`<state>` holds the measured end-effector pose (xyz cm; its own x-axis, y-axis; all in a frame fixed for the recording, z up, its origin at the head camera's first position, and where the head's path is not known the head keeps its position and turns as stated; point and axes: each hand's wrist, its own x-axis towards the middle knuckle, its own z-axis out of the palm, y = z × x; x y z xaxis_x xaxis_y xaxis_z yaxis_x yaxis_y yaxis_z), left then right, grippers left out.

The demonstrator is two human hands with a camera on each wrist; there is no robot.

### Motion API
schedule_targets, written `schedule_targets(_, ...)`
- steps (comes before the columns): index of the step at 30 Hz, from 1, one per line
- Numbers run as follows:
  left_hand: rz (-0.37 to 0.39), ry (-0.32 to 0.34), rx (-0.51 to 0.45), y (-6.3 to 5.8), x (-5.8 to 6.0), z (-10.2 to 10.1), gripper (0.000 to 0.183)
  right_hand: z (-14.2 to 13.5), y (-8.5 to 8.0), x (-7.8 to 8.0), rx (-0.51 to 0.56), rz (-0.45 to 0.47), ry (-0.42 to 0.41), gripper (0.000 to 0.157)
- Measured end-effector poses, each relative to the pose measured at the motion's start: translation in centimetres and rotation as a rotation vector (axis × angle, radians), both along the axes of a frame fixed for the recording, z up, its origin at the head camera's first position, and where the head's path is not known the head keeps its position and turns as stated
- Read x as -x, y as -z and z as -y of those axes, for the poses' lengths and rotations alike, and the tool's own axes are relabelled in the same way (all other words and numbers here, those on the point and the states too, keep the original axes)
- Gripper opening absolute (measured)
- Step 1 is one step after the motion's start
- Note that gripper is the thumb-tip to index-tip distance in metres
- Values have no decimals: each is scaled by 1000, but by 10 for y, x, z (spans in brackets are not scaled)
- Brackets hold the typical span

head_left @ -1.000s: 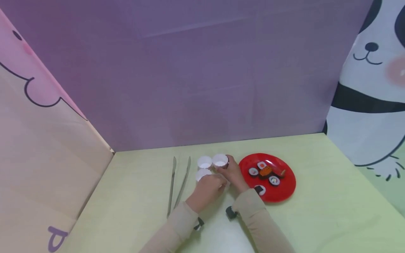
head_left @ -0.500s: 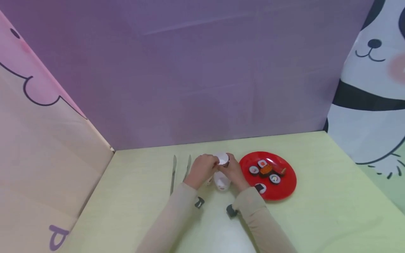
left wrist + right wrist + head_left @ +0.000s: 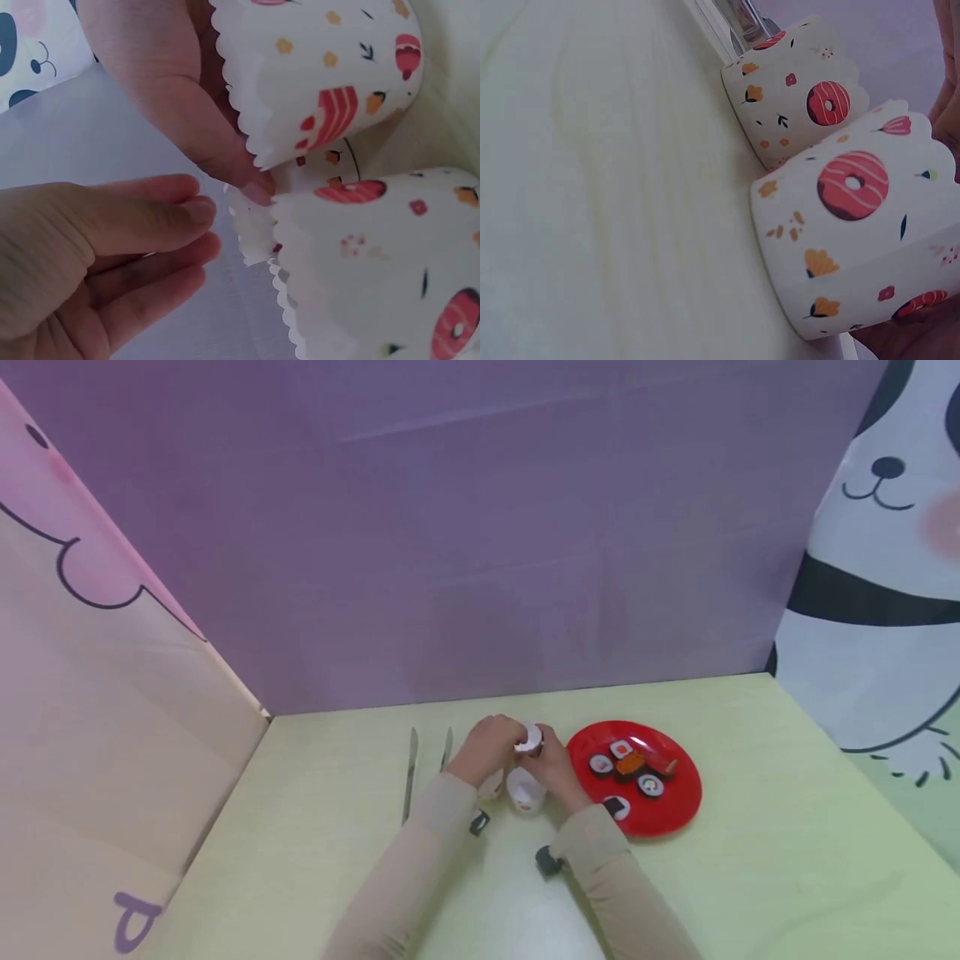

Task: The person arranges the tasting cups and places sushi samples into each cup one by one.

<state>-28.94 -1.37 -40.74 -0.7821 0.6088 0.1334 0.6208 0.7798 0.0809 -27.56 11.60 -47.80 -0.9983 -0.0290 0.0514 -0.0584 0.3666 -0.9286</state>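
Beige sleeves (image 3: 408,872), apparently dark wrist cameras (image 3: 548,862)

Left hand (image 3: 491,749), loosely bent, beside right hand (image 3: 553,770), sleeved forearms (image 3: 408,868) converging.

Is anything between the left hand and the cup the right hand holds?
Nothing visible: in the left wrist view, an open gap separates the left hand from the held cup. The right hand has its thumb at the rim, beside the gap; two more cups stand nearer the camera, not between.

single purple letter (image 3: 138,904), tilted, cannot tell which, on the pale left side panel (image 3: 82,735)
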Motion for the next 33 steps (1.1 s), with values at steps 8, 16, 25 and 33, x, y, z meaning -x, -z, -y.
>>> schedule_targets(8, 34, -2, 18, 3, 0, -2, 15, 0, 0, 0, -20, 3, 5, 60)
schedule_targets(16, 21, -33, 95, 5, 2, -7, 7, 2, 1, 0, -8, 11, 16, 61)
schedule_targets(25, 2, -29, 74, 4, 0, -7, 8, 0, -1, -2, -7, 14, 7, 63)
schedule_targets(33, -41, -30, 90, 0, -4, -9, 11, -1, -2, -1, -4, 28, -2, 64)
